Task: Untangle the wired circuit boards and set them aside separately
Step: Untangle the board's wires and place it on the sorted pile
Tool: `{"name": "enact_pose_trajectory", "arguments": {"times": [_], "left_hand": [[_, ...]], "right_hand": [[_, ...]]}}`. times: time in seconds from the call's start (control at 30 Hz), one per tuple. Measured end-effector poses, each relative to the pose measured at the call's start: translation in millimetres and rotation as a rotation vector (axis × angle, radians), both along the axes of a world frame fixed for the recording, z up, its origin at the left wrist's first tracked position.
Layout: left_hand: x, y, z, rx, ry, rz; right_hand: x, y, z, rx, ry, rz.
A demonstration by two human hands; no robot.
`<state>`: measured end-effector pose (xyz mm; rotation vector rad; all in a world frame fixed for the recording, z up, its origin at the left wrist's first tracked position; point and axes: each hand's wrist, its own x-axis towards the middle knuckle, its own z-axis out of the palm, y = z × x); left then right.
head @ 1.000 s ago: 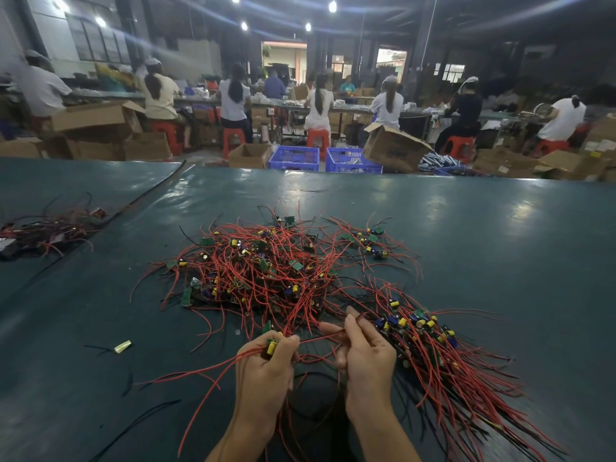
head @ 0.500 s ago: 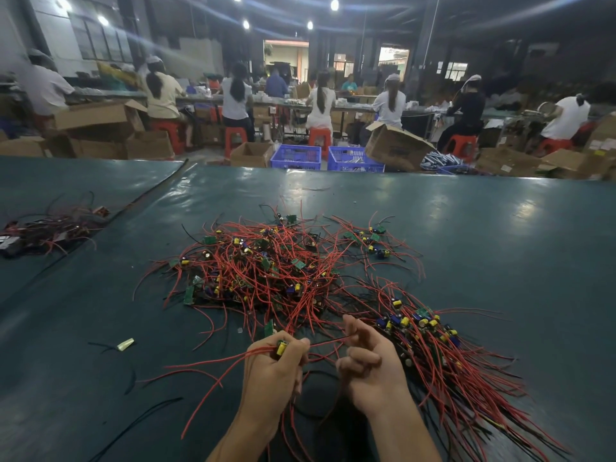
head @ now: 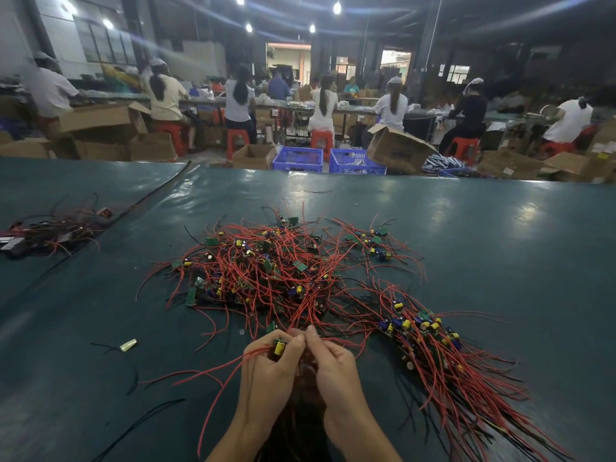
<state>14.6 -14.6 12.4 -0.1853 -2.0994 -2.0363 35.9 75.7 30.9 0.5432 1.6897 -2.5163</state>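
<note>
Presently the left hand point(head: 268, 371) grips one circuit board point(head: 279, 347) at the near edge of the tangled pile point(head: 266, 271); the right hand point(head: 333, 365) seemingly pinches a red wire point(head: 300, 313), fingertips blurred; a hard tug could drag neighbouring boards along, or strain a soldered lead.

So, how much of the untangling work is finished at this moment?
Done: a row of boards lies combed out at the right, with the wires pointing one way. In hand: the left hand grips one board, and the right hand pinches red wires beside it. Left: the big tangled pile in the middle, seemingly the larger share.
</note>
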Motion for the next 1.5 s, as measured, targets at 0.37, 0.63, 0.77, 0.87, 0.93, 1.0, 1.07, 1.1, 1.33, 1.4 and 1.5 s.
{"name": "enact_pose_trajectory", "arguments": {"times": [0.37,0.63,0.77,0.87,0.93,1.0,1.07,1.1,1.33,1.4,1.5], "left_hand": [[2.5,1.5,7.1,0.140,-0.206,-0.155],[0.6,-0.4,14.3,0.265,-0.460,-0.216],[-0.6,-5.5,14.9,0.146,-0.413,-0.147],[-2.5,-7.5,15.2,0.252,-0.380,-0.105],[-3.3,-7.0,15.2,0.330,-0.391,-0.090],[-3.8,-5.9,13.7,0.365,-0.415,-0.094],[-4.1,-5.6,13.1,0.387,-0.432,-0.104],[-4.9,-5.9,12.8,0.395,-0.434,-0.105],[-8.9,-9.2,9.0,0.364,-0.438,-0.071],[-9.0,-8.8,8.8,0.350,-0.433,-0.062],[-8.9,-7.9,9.8,0.354,-0.422,-0.058]], "right_hand": [[-13.7,47.2,-6.3,-0.091,0.048,-0.153],[-4.3,21.7,-5.0,0.330,0.208,0.022],[-3.5,20.0,-7.2,0.471,0.213,-0.028],[-3.4,26.2,-5.0,0.381,0.171,-0.130],[-3.7,27.3,-4.6,0.281,0.158,-0.181],[-3.7,25.9,-5.4,0.265,0.162,-0.179],[-2.5,24.4,-5.6,0.332,0.185,-0.111],[-2.2,24.6,-5.2,0.370,0.205,-0.065],[-0.3,32.8,-0.5,0.425,0.330,0.098],[0.7,33.8,0.0,0.456,0.350,0.133],[-0.3,35.1,-1.1,0.478,0.364,0.123]]}}
